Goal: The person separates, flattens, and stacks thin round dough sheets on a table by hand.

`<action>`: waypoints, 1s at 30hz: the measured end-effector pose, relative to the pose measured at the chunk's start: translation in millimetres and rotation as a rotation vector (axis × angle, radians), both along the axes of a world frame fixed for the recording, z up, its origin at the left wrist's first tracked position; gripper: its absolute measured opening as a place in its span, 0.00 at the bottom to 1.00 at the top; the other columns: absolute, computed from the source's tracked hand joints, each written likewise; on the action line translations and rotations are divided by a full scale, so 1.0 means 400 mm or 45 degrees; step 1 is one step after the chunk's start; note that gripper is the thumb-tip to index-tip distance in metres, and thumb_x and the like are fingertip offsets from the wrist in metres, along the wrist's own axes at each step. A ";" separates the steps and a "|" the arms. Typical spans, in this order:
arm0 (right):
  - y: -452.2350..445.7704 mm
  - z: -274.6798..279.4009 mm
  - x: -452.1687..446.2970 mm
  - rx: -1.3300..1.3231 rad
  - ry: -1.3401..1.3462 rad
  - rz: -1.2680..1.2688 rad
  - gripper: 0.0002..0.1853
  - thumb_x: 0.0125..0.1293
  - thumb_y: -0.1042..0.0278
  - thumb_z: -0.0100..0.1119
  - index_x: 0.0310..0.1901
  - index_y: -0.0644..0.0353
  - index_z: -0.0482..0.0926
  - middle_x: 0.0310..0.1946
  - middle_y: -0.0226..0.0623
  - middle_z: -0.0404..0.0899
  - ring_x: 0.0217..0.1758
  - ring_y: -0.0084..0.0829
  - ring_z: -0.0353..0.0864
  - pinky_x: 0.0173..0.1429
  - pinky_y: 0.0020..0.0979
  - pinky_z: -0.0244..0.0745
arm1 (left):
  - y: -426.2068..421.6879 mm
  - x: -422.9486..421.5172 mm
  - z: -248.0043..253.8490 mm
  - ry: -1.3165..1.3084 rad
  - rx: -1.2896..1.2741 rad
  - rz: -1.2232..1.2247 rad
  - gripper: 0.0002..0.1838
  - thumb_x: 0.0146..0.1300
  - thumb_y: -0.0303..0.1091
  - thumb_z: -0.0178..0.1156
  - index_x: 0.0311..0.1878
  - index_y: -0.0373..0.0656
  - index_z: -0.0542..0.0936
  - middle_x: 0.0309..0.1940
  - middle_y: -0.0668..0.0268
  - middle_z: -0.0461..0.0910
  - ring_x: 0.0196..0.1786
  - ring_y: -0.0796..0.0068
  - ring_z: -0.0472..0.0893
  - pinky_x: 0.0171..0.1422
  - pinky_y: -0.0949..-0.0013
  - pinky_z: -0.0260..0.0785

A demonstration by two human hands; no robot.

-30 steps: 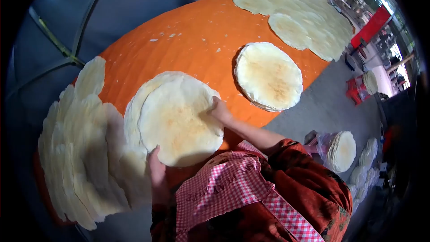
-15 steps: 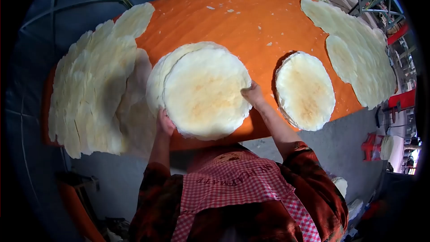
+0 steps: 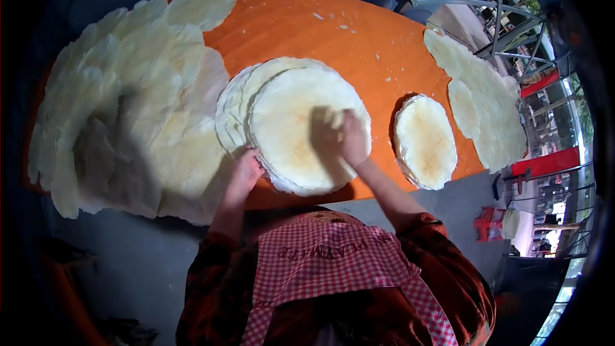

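Our L grip [image 3: 248, 168] is half-curled at flatbread stack [image 3: 288, 112], hold unclear, R grip [image 3: 352, 141] loosely spread, empty; sheets prob. light, brittle, best held under rim w/ flat fingers.

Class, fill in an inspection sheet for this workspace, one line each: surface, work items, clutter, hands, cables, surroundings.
Surface: orange tabletop, partly covered.
Work items: central stack of round, flat, pale sheets, some jutting out at its left; another stack to its right; overlapping sheets at the left end, more sheets at the right.
Clutter: small pale scraps.
Hands: left hand at the central stack's lower left edge, grip unclear; right hand over its right side, blurred, contact unclear.
Cables: nothing seen.
Surroundings: grey floor; red stool at right.
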State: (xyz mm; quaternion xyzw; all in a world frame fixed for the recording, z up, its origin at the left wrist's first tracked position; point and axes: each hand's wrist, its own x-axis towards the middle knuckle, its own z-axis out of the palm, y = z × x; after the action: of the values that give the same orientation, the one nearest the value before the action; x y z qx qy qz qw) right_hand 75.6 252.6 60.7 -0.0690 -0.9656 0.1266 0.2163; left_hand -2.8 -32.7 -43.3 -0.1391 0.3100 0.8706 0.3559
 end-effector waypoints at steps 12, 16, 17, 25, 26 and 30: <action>-0.210 0.014 0.030 -0.773 -0.671 0.408 0.43 0.57 0.47 0.66 0.69 0.58 0.58 0.69 0.51 0.57 0.71 0.46 0.60 0.73 0.37 0.57 | 0.031 -0.011 0.068 0.025 0.266 -0.163 0.17 0.66 0.34 0.55 0.58 0.45 0.72 0.53 0.64 0.76 0.56 0.66 0.76 0.60 0.58 0.69; -0.215 0.026 0.034 -0.910 -0.682 0.391 0.45 0.58 0.45 0.65 0.69 0.60 0.56 0.69 0.52 0.57 0.71 0.47 0.61 0.72 0.38 0.58 | 0.049 -0.002 0.122 0.076 0.161 -0.097 0.16 0.63 0.26 0.55 0.54 0.45 0.73 0.48 0.64 0.77 0.52 0.66 0.77 0.54 0.58 0.73; -0.221 0.035 0.034 -0.924 -0.686 0.362 0.44 0.59 0.46 0.64 0.70 0.61 0.56 0.68 0.53 0.59 0.70 0.47 0.62 0.71 0.38 0.59 | 0.055 -0.003 0.132 0.123 0.089 -0.103 0.18 0.62 0.25 0.55 0.56 0.44 0.72 0.50 0.64 0.77 0.53 0.66 0.77 0.55 0.58 0.73; -0.285 0.054 -0.017 -0.748 -0.745 0.087 0.35 0.66 0.52 0.52 0.68 0.63 0.55 0.58 0.61 0.69 0.60 0.55 0.71 0.63 0.42 0.66 | 0.092 -0.002 0.169 0.273 -0.332 -0.104 0.30 0.56 0.17 0.56 0.63 0.46 0.66 0.51 0.65 0.75 0.52 0.69 0.77 0.49 0.67 0.74; -0.288 0.056 -0.023 -0.733 -0.776 0.051 0.35 0.66 0.53 0.52 0.68 0.63 0.55 0.58 0.61 0.70 0.60 0.55 0.71 0.63 0.42 0.66 | 0.091 -0.002 0.169 0.270 -0.346 -0.108 0.30 0.56 0.17 0.55 0.63 0.46 0.66 0.51 0.65 0.75 0.51 0.69 0.77 0.48 0.67 0.75; -0.279 0.058 -0.042 -0.766 -0.706 0.026 0.32 0.67 0.59 0.52 0.68 0.61 0.56 0.54 0.61 0.74 0.58 0.55 0.74 0.62 0.41 0.68 | 0.097 -0.012 0.109 0.214 -0.159 -0.040 0.29 0.55 0.15 0.54 0.62 0.45 0.66 0.51 0.64 0.75 0.51 0.68 0.78 0.48 0.66 0.75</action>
State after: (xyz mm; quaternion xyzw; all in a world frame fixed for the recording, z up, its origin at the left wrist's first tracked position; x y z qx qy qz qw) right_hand 58.9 140.9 83.8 -0.1511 -0.9079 0.3821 -0.0831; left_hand -7.7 6.0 0.2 -0.0825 0.3946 0.8525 0.3327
